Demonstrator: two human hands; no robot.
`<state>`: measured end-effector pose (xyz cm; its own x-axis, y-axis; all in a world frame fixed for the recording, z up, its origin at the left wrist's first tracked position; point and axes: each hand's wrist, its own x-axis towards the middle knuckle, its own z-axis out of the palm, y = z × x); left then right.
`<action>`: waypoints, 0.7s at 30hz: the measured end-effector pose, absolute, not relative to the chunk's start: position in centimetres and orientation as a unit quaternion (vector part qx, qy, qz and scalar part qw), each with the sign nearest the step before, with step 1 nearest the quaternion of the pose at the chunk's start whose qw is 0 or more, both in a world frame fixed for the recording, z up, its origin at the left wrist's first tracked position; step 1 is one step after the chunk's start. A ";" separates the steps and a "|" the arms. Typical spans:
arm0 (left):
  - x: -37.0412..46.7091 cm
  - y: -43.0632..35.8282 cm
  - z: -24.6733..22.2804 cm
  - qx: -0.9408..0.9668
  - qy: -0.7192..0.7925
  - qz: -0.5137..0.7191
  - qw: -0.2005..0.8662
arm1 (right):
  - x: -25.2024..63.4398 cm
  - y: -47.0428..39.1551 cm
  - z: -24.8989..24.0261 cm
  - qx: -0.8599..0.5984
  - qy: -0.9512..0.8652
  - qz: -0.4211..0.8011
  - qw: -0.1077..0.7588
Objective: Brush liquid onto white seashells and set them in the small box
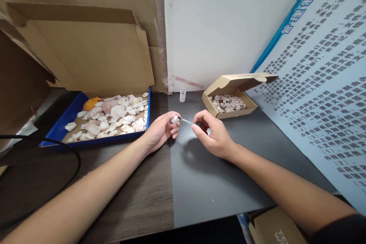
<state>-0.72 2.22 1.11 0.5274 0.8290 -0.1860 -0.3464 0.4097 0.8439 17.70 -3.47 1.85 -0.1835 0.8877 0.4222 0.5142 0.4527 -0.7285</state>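
Near the middle of the desk, my left hand pinches a small white seashell between thumb and fingers. My right hand is closed on a brush applicator with a black cap; its thin pale stem points left. The stem's dark tip meets or nearly meets the shell; I cannot tell if they touch. Beyond both hands, a small clear bottle with a white label stands upright without a cap.
On the left, a blue-sided cardboard box with its lid up holds many shells. A smaller cardboard box of shells is at the right rear. A black cable curves at the left. A printed poster leans along the right.
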 end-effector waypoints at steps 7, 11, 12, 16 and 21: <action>-0.8 2.4 0.7 0.410 0.303 0.372 0.776 | 17.7 -3.6 1.7 -0.454 -0.753 0.243 0.409; -0.9 2.4 0.7 0.408 0.305 0.373 0.776 | 17.7 -3.6 1.7 -0.445 -0.744 0.221 0.446; -0.9 2.3 0.8 0.408 0.305 0.372 0.776 | 17.7 -3.5 1.7 -0.445 -0.744 0.216 0.449; -0.9 2.3 0.8 0.415 0.306 0.361 0.777 | 17.6 -3.5 1.7 -0.443 -0.760 0.228 0.418; -0.9 2.3 1.0 0.413 0.308 0.368 0.774 | 17.7 -3.6 1.8 -0.439 -0.754 0.222 0.435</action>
